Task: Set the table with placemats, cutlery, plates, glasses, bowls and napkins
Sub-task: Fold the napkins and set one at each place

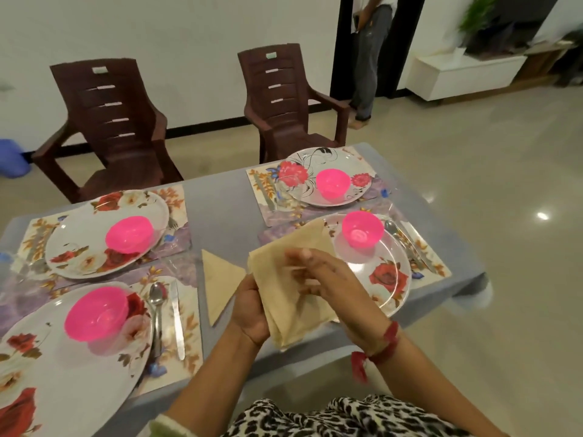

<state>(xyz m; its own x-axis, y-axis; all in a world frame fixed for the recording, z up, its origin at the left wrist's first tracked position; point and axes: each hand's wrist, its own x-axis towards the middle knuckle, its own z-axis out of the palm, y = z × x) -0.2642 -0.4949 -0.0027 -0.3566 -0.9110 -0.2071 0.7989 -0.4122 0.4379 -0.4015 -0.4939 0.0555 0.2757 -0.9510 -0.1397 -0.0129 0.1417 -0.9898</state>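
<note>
A beige cloth napkin [284, 272] is held above the table's front edge. My left hand [250, 313] grips it from below at its left side. My right hand [318, 272], blurred, lies on top of the napkin with fingers bent onto the cloth. A second napkin [219, 283], folded into a triangle, lies flat on the grey table [220, 209] between the two near placemats. The table holds several floral placemats, each with a flowered plate and a pink bowl; the near right plate [391, 275] sits just behind my hands. A spoon [156, 310] and knife [177, 320] lie beside the near left plate.
Two brown plastic chairs [113, 127] [287, 99] stand behind the table. A person [367, 58] stands in the doorway at the back. A white cabinet [463, 74] is at the far right. Cutlery [410, 244] lies right of the near right plate.
</note>
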